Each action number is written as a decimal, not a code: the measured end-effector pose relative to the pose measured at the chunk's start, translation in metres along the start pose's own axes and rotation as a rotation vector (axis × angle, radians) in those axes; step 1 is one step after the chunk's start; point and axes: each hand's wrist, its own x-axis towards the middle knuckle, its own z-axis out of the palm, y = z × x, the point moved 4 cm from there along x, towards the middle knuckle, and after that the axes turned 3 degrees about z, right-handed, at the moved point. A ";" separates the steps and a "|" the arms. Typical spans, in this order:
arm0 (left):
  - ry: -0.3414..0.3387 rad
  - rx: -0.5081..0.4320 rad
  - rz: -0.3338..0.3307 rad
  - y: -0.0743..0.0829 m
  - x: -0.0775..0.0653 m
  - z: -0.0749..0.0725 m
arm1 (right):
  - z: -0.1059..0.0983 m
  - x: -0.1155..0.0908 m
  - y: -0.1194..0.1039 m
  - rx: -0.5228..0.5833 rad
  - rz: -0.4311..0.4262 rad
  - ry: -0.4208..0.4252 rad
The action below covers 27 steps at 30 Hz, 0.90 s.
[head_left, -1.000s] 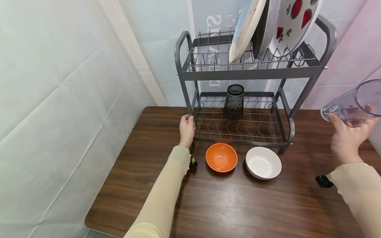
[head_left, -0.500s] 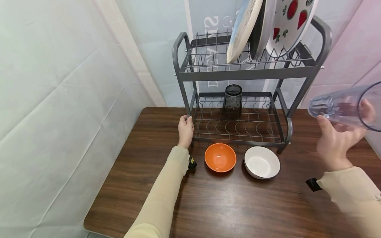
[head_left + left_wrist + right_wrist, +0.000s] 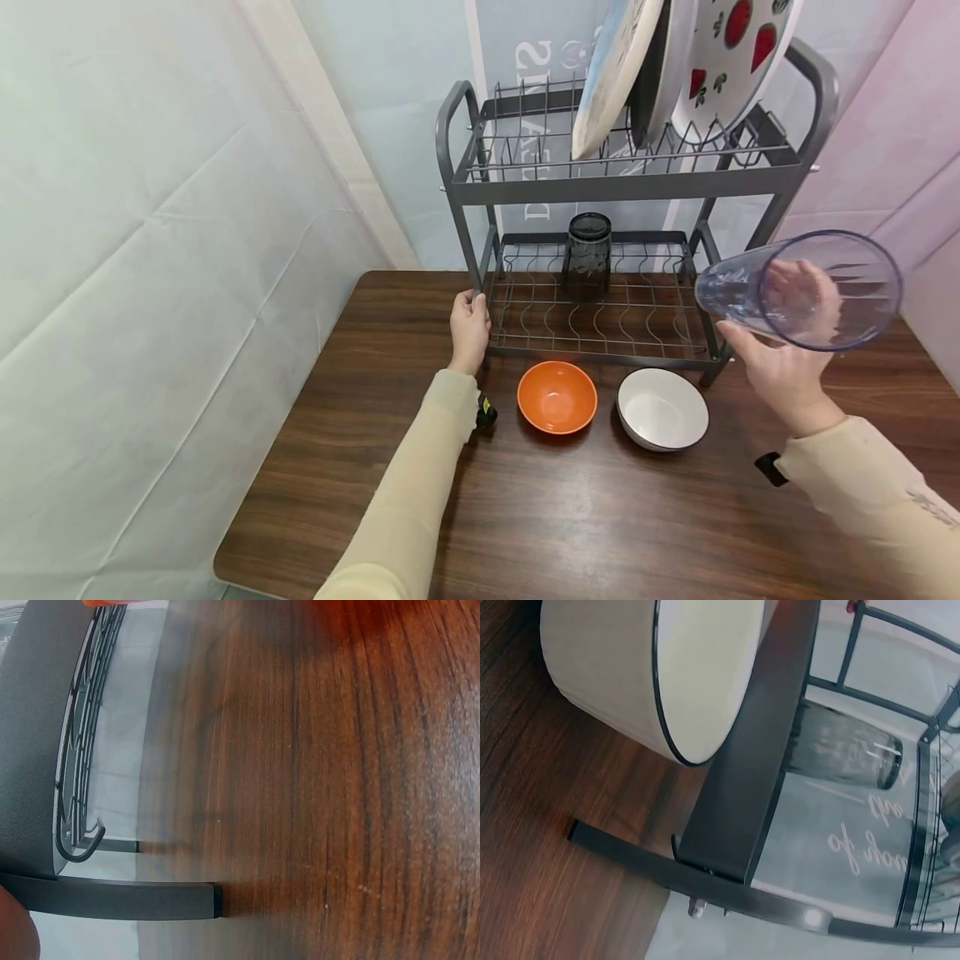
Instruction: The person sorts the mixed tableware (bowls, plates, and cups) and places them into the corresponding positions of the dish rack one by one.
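Note:
My left hand grips the left front post of a dark grey two-tier dish rack. In the left wrist view, the rack's foot stands on the table, with part of a finger at the left edge. My right hand holds a clear bluish tumbler, its fingers round the far side showing through the wall. The tumbler is tipped over, base towards the rack and wide mouth to the right, overlapping the rack's right side in the head view. A dark glass stands upside down on the lower tier.
An orange bowl and a white dark-rimmed bowl sit on the wooden table before the rack. On the upper tier, several plates lean upright, one strawberry-patterned. Pale curtains hang behind and to the left.
My right hand has brought the tumbler leftwards from the far right to the rack's right side, and its mouth has turned more towards the head camera. My left hand has stayed on the post.

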 end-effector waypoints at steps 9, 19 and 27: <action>0.001 0.018 0.006 0.003 -0.001 0.001 | 0.014 -0.005 0.010 -0.259 0.041 -0.234; 0.008 -0.022 0.039 0.004 -0.002 0.001 | 0.015 -0.002 0.039 -0.603 0.088 -0.411; 0.012 -0.011 -0.002 0.002 -0.001 0.001 | 0.026 0.003 0.045 -0.791 -0.034 -0.533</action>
